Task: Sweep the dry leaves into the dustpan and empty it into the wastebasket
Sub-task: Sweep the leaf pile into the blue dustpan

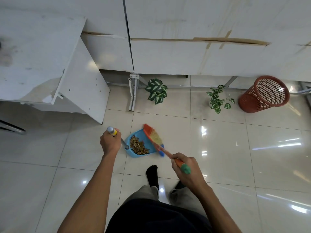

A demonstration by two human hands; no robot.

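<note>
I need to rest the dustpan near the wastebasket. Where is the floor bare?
Bare tiles stretch from the broom to the wastebasket. Crowded: the wall strip left of it, with a bushy plant and a trailing plant, and around the dustpan.

My left hand (110,142) grips the top of the dustpan handle (112,131), and the blue dustpan (137,154) sits on the tiled floor (252,157) holding a heap of dry leaves (138,145). My right hand (186,170) holds the orange broom (154,137), its bristles at the pan's open edge. A red wastebasket (264,94) stands near the wall, beside two leafy plants (156,90).
</note>
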